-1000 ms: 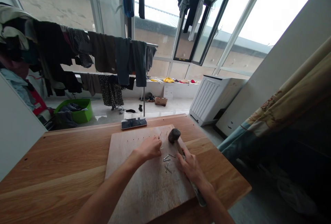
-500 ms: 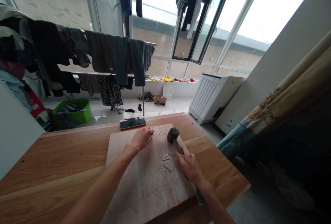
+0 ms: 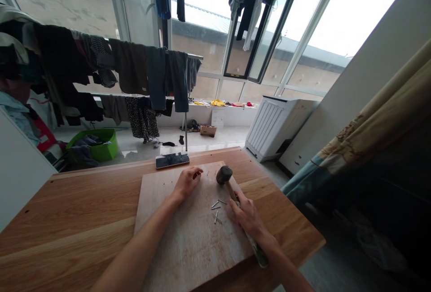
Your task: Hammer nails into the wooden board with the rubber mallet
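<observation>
A pale wooden board (image 3: 195, 242) is lying on the table (image 3: 63, 211), and a phone (image 3: 172, 160) is resting flat just beyond its far edge. Several loose nails (image 3: 216, 217) are lying scattered on the board between the two hands, some crossing each other. Two thin nails (image 3: 208, 173) are standing roughly upright near the far edge, filling the gap between the left fingertips and the hammer's head. Beyond the table, clothes (image 3: 129, 65) are hanging on a rack, a green tub (image 3: 107, 150) is sitting on the floor at the left, a white ribbed cabinet (image 3: 264, 126) is standing at the right, and a curtain (image 3: 336, 157) is hanging nearer on that side.

The hammer (image 3: 230, 189) is pointing its dark head away from the person and slightly left; its long axis is running diagonally from there back toward the person and to the right, the handle's end reaching past the board's near right corner.

The right hand (image 3: 247, 214) is wrapping around the middle of the handle, with the head showing ahead of its fingers. The left hand (image 3: 187, 182) is curling its fingers over the board, left of the head and apart from it; whether they are pinching a nail, I cannot tell.
</observation>
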`<move>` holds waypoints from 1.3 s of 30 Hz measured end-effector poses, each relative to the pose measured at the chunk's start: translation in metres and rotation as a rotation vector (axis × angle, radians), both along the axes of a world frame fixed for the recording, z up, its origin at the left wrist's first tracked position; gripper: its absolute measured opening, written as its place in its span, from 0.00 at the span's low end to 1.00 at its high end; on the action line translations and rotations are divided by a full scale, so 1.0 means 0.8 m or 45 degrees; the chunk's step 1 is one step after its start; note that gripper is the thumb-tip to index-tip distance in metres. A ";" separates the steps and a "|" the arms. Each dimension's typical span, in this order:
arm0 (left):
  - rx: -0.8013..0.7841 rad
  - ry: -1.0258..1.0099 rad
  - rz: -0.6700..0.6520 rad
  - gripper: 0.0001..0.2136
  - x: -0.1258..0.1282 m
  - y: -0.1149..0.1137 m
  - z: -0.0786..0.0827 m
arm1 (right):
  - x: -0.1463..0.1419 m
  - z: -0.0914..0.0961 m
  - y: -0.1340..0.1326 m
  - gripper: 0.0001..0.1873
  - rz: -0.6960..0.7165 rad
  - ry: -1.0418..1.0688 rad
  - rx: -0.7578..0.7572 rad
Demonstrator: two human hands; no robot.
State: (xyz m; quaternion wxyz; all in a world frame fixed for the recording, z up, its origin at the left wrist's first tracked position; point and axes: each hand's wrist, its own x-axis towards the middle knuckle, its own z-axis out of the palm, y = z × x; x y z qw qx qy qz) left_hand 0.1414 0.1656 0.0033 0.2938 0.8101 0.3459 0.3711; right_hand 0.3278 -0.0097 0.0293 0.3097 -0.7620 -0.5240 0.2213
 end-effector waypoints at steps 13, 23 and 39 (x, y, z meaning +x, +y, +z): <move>-0.049 -0.096 0.009 0.17 0.001 0.003 -0.006 | -0.046 0.015 0.044 0.18 0.219 -0.179 0.097; 0.032 -0.002 0.080 0.15 -0.007 -0.012 0.008 | -0.020 0.008 0.024 0.20 0.162 -0.063 0.077; 0.638 1.084 -0.511 0.11 0.052 -0.133 0.066 | 0.025 -0.017 -0.005 0.22 0.129 0.022 0.048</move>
